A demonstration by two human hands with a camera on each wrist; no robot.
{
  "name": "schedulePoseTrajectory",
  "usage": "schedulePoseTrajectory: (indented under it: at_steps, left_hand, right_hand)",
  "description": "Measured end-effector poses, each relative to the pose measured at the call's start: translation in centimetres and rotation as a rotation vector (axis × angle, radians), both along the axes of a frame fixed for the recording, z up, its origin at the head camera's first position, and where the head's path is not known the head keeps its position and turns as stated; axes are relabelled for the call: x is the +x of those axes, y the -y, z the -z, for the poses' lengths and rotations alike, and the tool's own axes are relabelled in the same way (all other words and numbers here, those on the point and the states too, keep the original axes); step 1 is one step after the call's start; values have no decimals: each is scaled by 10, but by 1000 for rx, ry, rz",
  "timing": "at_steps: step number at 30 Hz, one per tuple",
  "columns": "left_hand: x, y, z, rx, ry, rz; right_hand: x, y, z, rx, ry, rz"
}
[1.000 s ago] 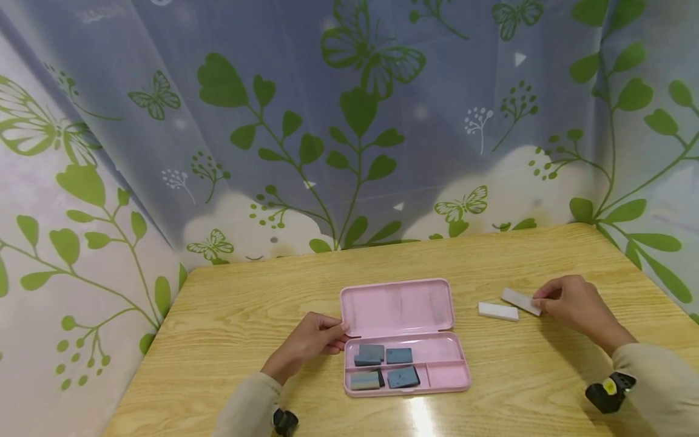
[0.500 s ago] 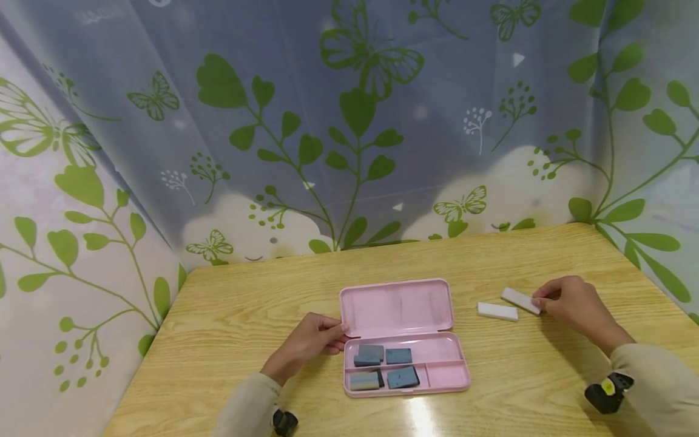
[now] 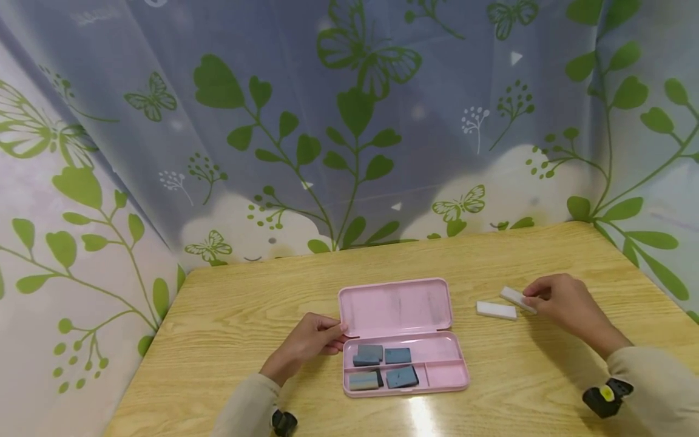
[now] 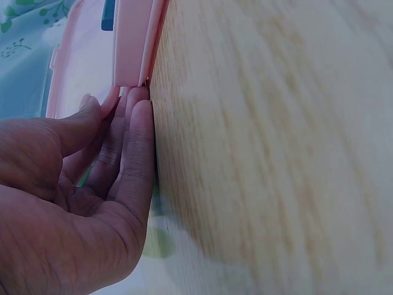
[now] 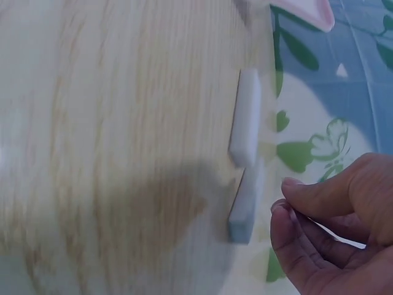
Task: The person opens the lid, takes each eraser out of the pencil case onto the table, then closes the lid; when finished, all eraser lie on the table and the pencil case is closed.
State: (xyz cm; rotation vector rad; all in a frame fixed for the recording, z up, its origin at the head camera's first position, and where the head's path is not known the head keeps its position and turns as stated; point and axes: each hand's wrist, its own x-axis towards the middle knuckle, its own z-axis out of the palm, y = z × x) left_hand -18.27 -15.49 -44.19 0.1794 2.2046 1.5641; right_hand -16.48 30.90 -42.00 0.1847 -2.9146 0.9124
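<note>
A pink hinged pencil case (image 3: 395, 306) lies open on the wooden table. My left hand (image 3: 307, 341) pinches its left side at the lid's lower corner, thumb on the lid's inner face and fingers behind it. Several blue-grey rectangular blocks (image 3: 401, 377) sit in the case's compartments. Off to the right are two white oblong blocks, one lying flat (image 3: 496, 311) and one at a slant (image 3: 513, 296). My right hand (image 3: 568, 304) hovers over the slanted block's right end. In the right wrist view, thumb and bent fingertips are close together, beside the blocks, with nothing between them.
The wooden table (image 3: 246, 297) meets a patterned cloth backdrop (image 3: 295, 152) at the back and both sides. A divider (image 3: 428, 375) splits the front row of the case, and its lower right compartment (image 3: 448, 374) shows bare pink.
My right hand has let go of the slanted white block's end and shifted slightly left over it. My left hand stays at the pencil case.
</note>
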Motion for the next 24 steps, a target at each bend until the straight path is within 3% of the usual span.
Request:
schedulePoseTrajectory:
  at_steps: [15, 24]
  left_hand:
    - [0, 0, 1, 15, -2, 1]
    - [0, 0, 1, 13, 1, 3]
  right_hand:
    - [15, 52, -17, -18, 3, -118]
    - [28, 84, -18, -18, -13, -231]
